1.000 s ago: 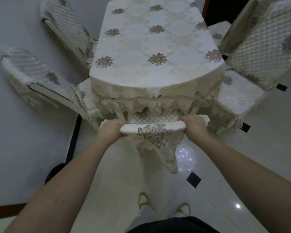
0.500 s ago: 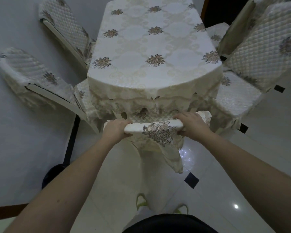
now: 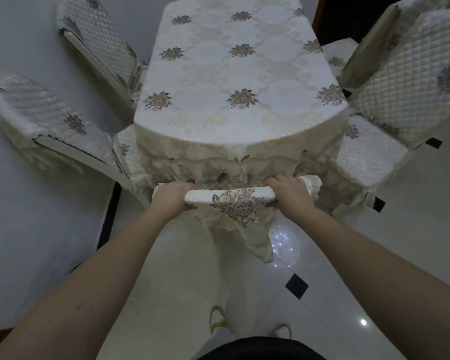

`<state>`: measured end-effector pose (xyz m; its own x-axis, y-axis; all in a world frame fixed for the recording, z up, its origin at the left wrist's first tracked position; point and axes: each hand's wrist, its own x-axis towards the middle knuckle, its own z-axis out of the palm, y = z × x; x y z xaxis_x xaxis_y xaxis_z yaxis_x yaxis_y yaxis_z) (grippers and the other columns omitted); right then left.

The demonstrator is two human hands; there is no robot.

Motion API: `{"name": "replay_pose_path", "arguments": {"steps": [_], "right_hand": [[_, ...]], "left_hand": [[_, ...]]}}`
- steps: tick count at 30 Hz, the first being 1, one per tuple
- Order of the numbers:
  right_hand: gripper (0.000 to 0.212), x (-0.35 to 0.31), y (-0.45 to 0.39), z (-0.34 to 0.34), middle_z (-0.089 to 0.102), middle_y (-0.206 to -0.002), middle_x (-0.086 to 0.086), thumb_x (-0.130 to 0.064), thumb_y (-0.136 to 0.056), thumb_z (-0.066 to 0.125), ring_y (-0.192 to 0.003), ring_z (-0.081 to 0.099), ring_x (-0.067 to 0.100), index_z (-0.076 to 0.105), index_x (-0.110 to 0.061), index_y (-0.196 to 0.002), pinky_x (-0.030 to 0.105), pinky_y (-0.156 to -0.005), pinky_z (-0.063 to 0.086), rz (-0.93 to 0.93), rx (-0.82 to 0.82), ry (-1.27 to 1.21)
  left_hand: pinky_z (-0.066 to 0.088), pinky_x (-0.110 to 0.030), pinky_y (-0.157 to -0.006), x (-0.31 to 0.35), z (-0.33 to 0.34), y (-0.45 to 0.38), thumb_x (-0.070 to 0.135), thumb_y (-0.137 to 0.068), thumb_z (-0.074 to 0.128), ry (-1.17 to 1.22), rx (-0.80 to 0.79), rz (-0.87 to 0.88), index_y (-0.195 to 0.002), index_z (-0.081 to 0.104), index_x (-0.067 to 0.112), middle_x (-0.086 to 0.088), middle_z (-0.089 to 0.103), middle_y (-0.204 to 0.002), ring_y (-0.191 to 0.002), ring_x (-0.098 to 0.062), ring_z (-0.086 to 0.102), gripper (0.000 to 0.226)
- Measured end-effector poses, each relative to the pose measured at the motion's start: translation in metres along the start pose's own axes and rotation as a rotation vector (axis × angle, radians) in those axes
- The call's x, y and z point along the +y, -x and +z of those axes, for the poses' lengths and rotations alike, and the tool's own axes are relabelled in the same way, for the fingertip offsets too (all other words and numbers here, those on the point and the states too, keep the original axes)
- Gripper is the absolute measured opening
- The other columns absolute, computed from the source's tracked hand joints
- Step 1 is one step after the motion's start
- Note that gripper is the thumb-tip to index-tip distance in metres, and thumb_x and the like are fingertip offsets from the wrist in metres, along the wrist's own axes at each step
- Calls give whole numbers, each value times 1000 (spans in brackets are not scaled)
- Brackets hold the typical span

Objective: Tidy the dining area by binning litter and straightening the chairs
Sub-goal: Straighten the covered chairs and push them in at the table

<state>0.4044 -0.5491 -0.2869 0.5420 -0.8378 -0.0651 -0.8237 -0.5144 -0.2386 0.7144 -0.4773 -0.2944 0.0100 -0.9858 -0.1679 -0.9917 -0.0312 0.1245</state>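
Compared with a second ago, the near chair [image 3: 230,197] sits further in under the table [image 3: 239,81]: the strip of quilted seat that showed between its top rail and the lace hem of the tablecloth [image 3: 218,162] is now hidden, and the rail lies just beside that hem. Both hands hold the same spots on the rail as before, and the arms reach straighter forward.

The left hand [image 3: 173,197] grips the rail's left end, fingers curled over the far edge and thumb under the near one. The right hand [image 3: 287,192] grips the right end the same way, its fingers wrapped over the top. Between the two hands runs the padded cream rail, carrying an embroidered flower in brown and pink. Below the grip the chair's cover hangs down in a pointed lace flap whose tip drops to the right. Just outside the right hand a scalloped corner of the cover sticks out.

Beyond the grip the table is draped in cream cloth dotted with the same flowers. Left of the left hand stand two quilted chairs [image 3: 50,118], tilted outward in the wide-angle view; right of the right hand stand two more [image 3: 400,81], their seats partly under the cloth. Beneath the arms lies pale glossy floor tile [image 3: 348,255].
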Motion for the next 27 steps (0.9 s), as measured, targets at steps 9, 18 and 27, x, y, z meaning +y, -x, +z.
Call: {"name": "replay_pose_path", "arguments": {"steps": [9, 18, 27], "right_hand": [[47, 8, -11, -1, 59, -108, 0, -39, -72, 77, -102, 53, 26, 59, -26, -114, 40, -87, 37, 4, -1, 0], [47, 11, -16, -1, 57, -117, -1, -34, -76, 74, -110, 50, 26, 57, -29, -119, 40, -92, 35, 14, -56, -1], [33, 7, -17, -7, 65, -102, -2, -34, -79, 69, -94, 59, 24, 59, -25, -109, 36, -77, 42, 4, -80, 149]], "left_hand": [[49, -39, -74, -9, 13, -15, 39, -62, 82, 92, 39, -21, -100, 67, 33, 4, 68, -91, -86, -22, 63, 42], [47, -36, -79, -9, 8, -18, 40, -68, 78, 35, -37, 12, -111, 62, 34, 5, 65, -103, -99, -20, 60, 46], [43, -36, -86, 35, -14, -2, 49, -71, 75, -57, -39, 112, -124, 50, 27, 4, 62, -116, -105, -21, 59, 62]]}}
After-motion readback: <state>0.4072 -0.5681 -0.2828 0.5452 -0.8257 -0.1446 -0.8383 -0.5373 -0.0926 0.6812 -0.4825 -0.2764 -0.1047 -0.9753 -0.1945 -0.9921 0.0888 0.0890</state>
